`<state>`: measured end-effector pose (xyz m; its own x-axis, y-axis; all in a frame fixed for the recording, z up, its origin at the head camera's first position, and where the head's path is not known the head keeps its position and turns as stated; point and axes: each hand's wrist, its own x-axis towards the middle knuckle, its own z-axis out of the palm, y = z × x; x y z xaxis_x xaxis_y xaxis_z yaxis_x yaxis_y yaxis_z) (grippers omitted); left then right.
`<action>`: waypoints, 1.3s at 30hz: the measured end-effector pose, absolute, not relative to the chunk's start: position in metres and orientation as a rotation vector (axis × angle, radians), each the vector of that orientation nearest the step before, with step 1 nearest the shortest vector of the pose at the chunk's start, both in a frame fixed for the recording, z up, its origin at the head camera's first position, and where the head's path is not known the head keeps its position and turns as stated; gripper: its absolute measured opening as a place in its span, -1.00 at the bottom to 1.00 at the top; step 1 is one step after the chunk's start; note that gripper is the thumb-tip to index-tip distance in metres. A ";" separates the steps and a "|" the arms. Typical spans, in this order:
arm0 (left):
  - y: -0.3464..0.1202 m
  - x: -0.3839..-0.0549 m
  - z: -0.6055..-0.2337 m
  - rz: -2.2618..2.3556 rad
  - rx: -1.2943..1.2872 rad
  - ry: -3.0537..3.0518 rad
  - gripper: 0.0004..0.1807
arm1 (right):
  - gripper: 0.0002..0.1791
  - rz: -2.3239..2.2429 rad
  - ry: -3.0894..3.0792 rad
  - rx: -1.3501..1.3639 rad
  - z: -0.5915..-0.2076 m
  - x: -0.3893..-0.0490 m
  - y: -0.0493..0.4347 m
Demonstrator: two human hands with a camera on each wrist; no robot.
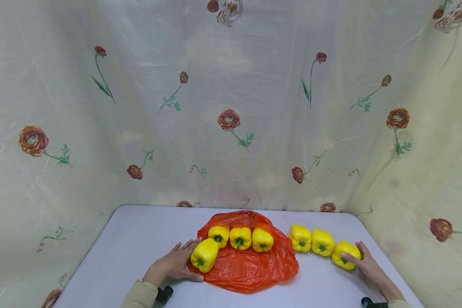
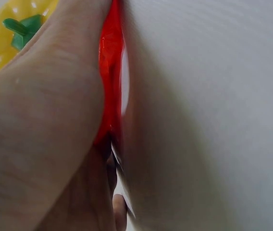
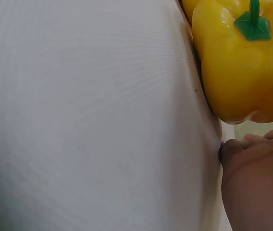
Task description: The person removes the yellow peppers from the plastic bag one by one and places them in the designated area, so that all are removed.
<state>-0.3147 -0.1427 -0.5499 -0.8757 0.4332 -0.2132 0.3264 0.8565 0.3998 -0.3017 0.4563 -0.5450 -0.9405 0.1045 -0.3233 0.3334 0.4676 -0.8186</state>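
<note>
An orange plastic bag [image 1: 250, 267] lies flat on the white table [image 1: 131, 244]. Three yellow bell peppers [image 1: 240, 237] sit in a row on it. A fourth yellow pepper [image 1: 205, 255] lies at the bag's left edge. My left hand [image 1: 174, 263] rests beside it with straight fingers, thumb on the bag's edge [image 2: 110, 72], and that pepper [image 2: 11, 33] shows just past the hand [image 2: 40, 134]. Right of the bag, three more peppers [image 1: 311, 240] stand in a line. My right hand [image 1: 363, 262] grips the rightmost pepper [image 1: 344, 255], thumb on its front. The pepper [image 3: 242, 62] sits above the palm [image 3: 256, 178].
A cream cloth with red flowers [image 1: 229, 119] hangs behind and on both sides of the table. The table's rounded far corners are at the left [image 1: 121, 209] and right [image 1: 354, 218]. Bare tabletop [image 3: 93, 115] lies left of the bag and in front of the right-hand peppers.
</note>
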 end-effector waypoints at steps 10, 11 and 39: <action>-0.143 -0.317 -0.549 0.511 0.547 2.731 0.31 | 0.33 -1.478 2.526 0.369 -0.543 -0.305 0.458; -0.143 -0.317 -0.549 0.508 0.549 2.733 0.31 | 0.32 -1.471 2.538 0.355 -0.543 -0.304 0.459; -0.143 -0.317 -0.554 0.515 0.558 2.732 0.32 | 0.19 -1.499 2.819 0.076 -0.504 -0.299 0.423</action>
<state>-0.3170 -0.1434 -0.5538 -0.8778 0.4252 -0.2207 0.3157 0.8598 0.4013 -0.2995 0.4225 -0.5036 -0.9975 0.0663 0.0233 0.0177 0.5586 -0.8293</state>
